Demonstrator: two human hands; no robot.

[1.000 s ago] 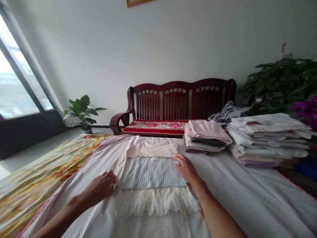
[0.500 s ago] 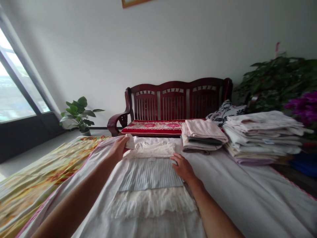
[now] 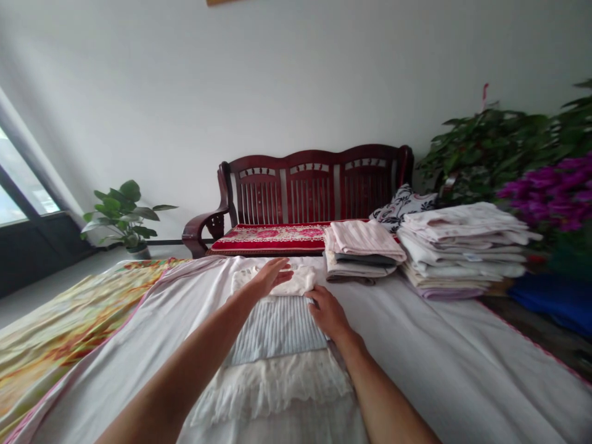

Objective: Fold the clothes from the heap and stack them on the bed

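Observation:
A cream garment (image 3: 298, 285) with a ruffled hem lies spread on the white sheet. Across its middle is a light blue-grey ribbed piece (image 3: 282, 330); whether that is sewn on or separate I cannot tell. The sheer ruffle (image 3: 272, 385) shows below it. My left hand (image 3: 272, 277) is over the upper part of the garment, fingers stretched out, holding nothing. At the right edge, my right hand (image 3: 327, 309) has its fingers bent, thumb and fingertips closed on the garment's upper right corner.
A short stack of folded clothes (image 3: 365, 253) and a taller stack (image 3: 462, 246) stand on the sheet (image 3: 416, 357) to the right. A yellow patterned cloth (image 3: 69, 333) covers the left side. Behind are a wooden bench (image 3: 314, 185), potted plant (image 3: 124, 216) and purple flowers (image 3: 550, 191).
My left hand has let go of the garment's upper left part and moved right, over the middle; that part now lies folded inward. My right hand stays at the right edge. The view has turned slightly right.

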